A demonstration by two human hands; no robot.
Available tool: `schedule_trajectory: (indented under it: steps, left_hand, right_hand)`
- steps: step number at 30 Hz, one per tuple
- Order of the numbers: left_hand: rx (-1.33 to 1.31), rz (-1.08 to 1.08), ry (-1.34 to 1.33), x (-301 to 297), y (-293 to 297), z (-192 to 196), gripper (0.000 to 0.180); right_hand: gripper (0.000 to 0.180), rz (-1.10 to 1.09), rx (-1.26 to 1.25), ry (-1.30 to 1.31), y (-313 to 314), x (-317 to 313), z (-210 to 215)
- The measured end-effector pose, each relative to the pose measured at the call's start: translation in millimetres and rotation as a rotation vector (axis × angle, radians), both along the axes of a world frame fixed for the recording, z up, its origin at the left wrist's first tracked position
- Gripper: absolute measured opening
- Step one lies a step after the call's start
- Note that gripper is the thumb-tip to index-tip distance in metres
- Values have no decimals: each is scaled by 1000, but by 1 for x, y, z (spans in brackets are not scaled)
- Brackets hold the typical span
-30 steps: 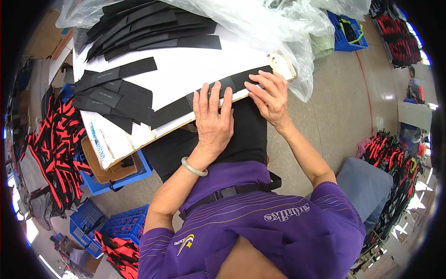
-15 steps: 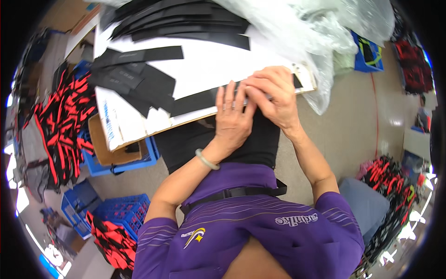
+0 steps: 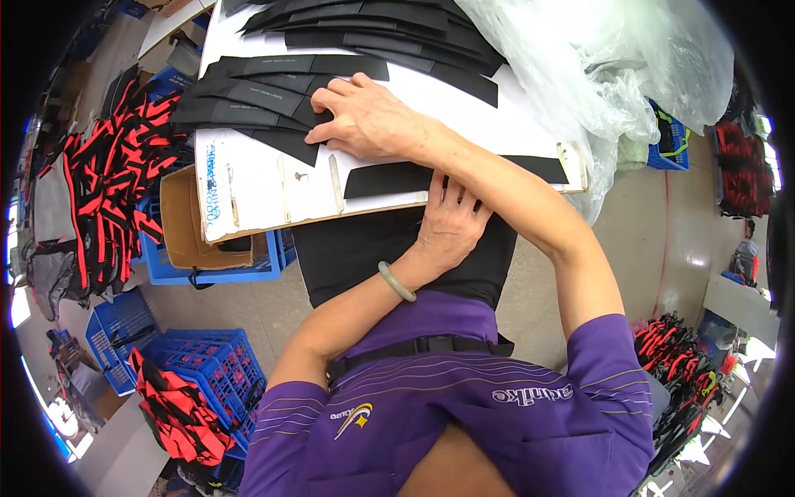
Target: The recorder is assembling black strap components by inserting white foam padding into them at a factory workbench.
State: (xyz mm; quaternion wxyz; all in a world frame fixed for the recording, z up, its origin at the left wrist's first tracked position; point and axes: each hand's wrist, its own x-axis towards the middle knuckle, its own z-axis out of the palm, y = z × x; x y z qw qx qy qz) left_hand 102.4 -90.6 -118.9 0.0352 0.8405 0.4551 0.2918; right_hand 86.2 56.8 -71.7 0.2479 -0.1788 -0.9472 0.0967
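A single black fabric strip (image 3: 389, 179) lies along the near edge of the white board (image 3: 273, 186). My left hand (image 3: 451, 225), with a pale bangle at its wrist, rests flat with fingertips on this strip. Reaching across to the left, my right hand (image 3: 364, 120) sits at the right end of a fanned pile of black strips (image 3: 257, 98). Its fingers are bent but apart, the tips touching the pile. My right forearm crosses above the single strip and covers some of it. Further back lies a second stack of black strips (image 3: 373, 33).
Clear plastic sheeting (image 3: 604, 74) bunches at the right back. Left of the board, red-and-black pieces (image 3: 108, 182) are heaped. A cardboard box (image 3: 186, 219) sits in a blue crate below the board's left corner. Another blue crate (image 3: 211, 364) stands lower left.
My right hand has left the single strip and moved left to the fanned pile. The left hand stays on the strip. The view has shifted slightly, and the pile lies more evenly fanned.
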Motion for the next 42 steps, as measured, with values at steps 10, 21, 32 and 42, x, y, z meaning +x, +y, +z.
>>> schedule_trajectory:
  steps: [10, 21, 32, 42]
  left_hand:
    - [-132, 1, -64, 2, 5, -3, 48]
    - [106, 47, 105, 0, 3, -5, 45]
    - [170, 13, 84, 3, 8, -5, 44]
    - [-83, -4, -39, -13, 20, 18, 41]
  right_hand:
    - [21, -86, -464, -272, -40, 12, 9]
    - [11, -236, -613, -29, -55, 8, -11]
    - [14, -290, -574, 24, -54, 6, -25]
    - [17, -139, -938, 638, -52, 38, 26]
